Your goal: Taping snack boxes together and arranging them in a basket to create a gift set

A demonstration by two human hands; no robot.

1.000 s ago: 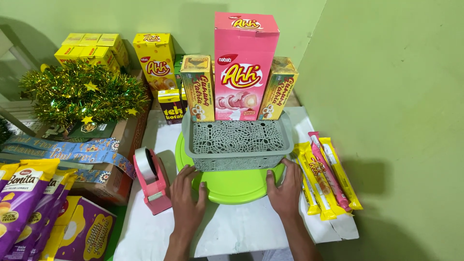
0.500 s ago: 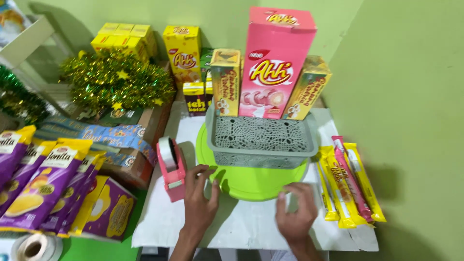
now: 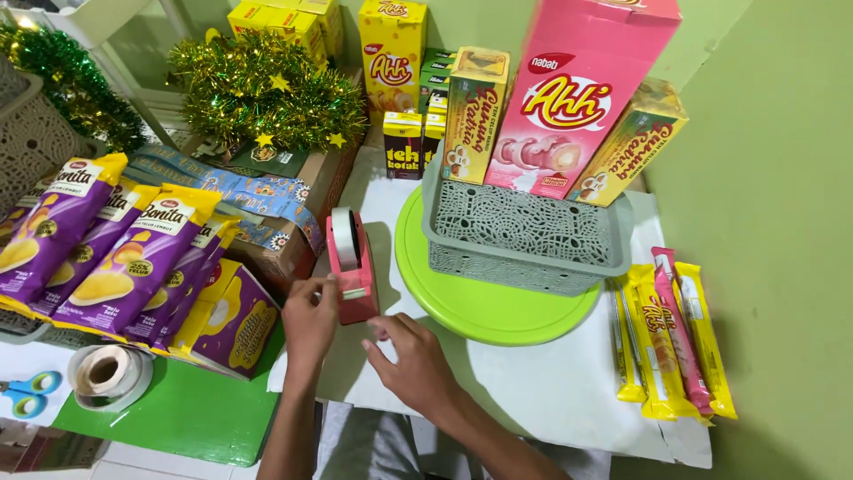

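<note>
I am steadying the pink tape dispenser [image 3: 352, 267] with my left hand [image 3: 308, 322], fingers curled against its base. My right hand [image 3: 410, 363] (loosely closed) is pinching at the tape end just beside it. Beyond my right hand sits the grey basket [image 3: 524, 236]; next, I judge, comes a clean pull and tear.

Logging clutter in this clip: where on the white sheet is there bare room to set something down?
Bare sheet lies in front of the green plate, between the right hand and the yellow sticks. A smaller patch sits behind the tape dispenser, toward the drink cartons. The left side is crowded with purple bags; the basket fills the plate.
</note>
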